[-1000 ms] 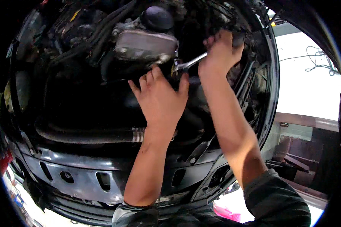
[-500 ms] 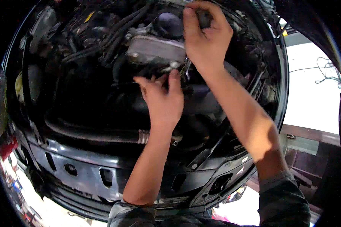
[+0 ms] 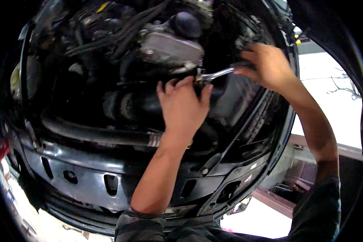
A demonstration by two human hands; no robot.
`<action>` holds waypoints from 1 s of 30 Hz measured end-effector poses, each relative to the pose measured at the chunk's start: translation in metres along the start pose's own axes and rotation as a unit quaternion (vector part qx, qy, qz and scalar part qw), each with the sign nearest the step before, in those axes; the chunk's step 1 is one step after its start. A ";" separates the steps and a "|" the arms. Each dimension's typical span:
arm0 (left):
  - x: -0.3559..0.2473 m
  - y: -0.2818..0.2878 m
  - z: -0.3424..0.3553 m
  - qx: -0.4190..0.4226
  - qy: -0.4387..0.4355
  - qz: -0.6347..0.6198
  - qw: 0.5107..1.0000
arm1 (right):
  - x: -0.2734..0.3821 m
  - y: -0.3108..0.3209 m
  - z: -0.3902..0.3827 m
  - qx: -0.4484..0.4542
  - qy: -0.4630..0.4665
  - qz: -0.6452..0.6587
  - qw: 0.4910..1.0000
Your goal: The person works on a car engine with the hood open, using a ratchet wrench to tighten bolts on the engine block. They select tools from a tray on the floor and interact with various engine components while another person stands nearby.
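My right hand (image 3: 268, 66) grips one end of a silver wrench (image 3: 220, 74), its fingers slightly blurred. The wrench reaches left to a small metal fitting (image 3: 199, 76) just below the flat grey metal housing (image 3: 171, 47). Close under that fitting is my left hand (image 3: 184, 103), thumb and fingers apart on either side of the wrench's far end. Whether its fingertips touch the fitting cannot be made out. A round dark cap-like part (image 3: 186, 24) sits above the housing.
Around my hands is an open engine bay with black hoses (image 3: 125, 38) and a thick pipe (image 3: 97, 135) along the front. A black front crossmember (image 3: 88, 163) lies nearest me. A thin rod (image 3: 238, 141) slants at the right. Beyond the car, a cable (image 3: 345, 86) lies on a white surface.
My right hand has swung down and to the right, and the wrench now lies nearly level instead of upright. My left hand has shifted slightly right, with its fingers spread wider.
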State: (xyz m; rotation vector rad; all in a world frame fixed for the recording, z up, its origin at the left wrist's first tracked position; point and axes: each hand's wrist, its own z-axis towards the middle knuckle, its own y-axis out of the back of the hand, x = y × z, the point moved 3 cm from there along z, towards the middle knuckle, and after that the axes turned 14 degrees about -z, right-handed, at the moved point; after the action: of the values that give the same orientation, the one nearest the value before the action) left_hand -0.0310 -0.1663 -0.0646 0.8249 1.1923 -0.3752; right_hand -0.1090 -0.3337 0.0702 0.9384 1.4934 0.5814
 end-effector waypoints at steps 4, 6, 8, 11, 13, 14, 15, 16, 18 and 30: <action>0.007 0.009 0.002 -0.024 -0.007 0.029 0.999 | 0.016 -0.017 0.000 -0.057 -0.065 0.089 0.992; 0.002 0.000 0.002 -0.005 -0.007 0.008 1.000 | 0.021 -0.051 -0.039 -0.065 -0.154 0.110 0.980; -0.002 -0.004 0.000 -0.006 -0.012 0.009 1.000 | 0.029 -0.070 -0.058 -0.094 -0.191 0.156 0.965; -0.001 -0.005 -0.003 -0.016 -0.023 0.020 0.999 | 0.030 -0.066 -0.053 -0.116 -0.150 0.157 0.969; 0.001 -0.004 -0.003 -0.023 -0.024 0.038 0.999 | 0.024 -0.064 -0.037 0.055 -0.093 0.105 0.989; 0.003 -0.001 -0.001 -0.016 -0.013 0.052 0.998 | 0.019 -0.057 -0.024 0.136 -0.061 0.077 0.986; 0.008 0.007 0.000 -0.014 0.004 0.073 0.997 | 0.018 -0.041 0.005 0.140 -0.018 0.025 0.990; 0.005 0.005 0.000 -0.003 0.013 0.075 0.997 | 0.015 -0.002 0.025 0.130 0.032 -0.026 0.991; 0.004 0.002 0.000 -0.020 -0.001 0.074 0.997 | 0.030 0.051 0.060 -0.065 0.163 -0.104 0.979; 0.000 -0.001 -0.002 0.000 0.007 0.054 0.999 | 0.013 0.006 0.005 -0.015 0.039 -0.027 0.999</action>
State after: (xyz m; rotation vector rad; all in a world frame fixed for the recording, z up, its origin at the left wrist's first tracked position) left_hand -0.0336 -0.1655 -0.0653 0.8892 1.1558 -0.2818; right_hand -0.1019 -0.3210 0.0670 0.8571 1.5701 0.6059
